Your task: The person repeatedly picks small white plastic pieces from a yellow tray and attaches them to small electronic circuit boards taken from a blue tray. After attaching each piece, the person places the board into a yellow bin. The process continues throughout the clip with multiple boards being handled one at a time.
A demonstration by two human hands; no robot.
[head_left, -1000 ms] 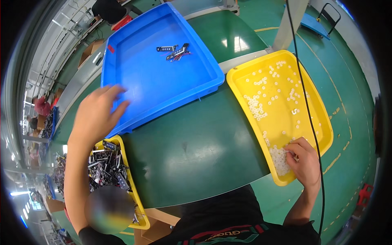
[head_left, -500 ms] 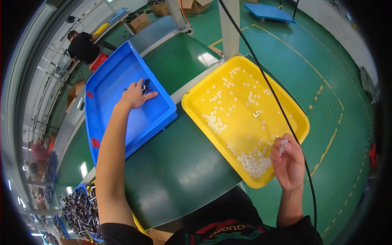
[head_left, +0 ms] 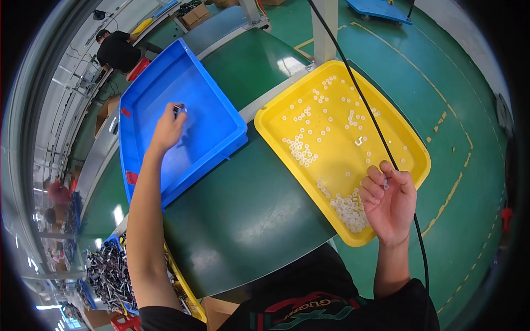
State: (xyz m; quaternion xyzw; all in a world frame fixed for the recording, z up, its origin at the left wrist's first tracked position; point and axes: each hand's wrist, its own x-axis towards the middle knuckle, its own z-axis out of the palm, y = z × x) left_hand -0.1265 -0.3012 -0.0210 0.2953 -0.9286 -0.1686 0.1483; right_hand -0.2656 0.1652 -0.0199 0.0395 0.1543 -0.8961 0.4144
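A black cable [head_left: 369, 116] hangs down across the yellow tray [head_left: 411, 140] and passes just beside the right hand [head_left: 389, 201]. Farther up the green counter [head_left: 248, 209] a person in a black top [head_left: 117, 51] bends over, and at the lower left a bin of dark parts [head_left: 107, 276] sits below the counter's edge. The blue tray [head_left: 204, 129] is almost bare — only a small dark part [head_left: 179, 108] at the left hand [head_left: 167, 129], whose fingers are closed on it, pinching it at the tips over the tray's floor. The yellow tray holds scattered small white rings [head_left: 302, 150], piled thickest in its near corner. The right hand hovers over that corner, fingers curled together and seemingly pinching one white ring [head_left: 385, 184] — too small to be sure.
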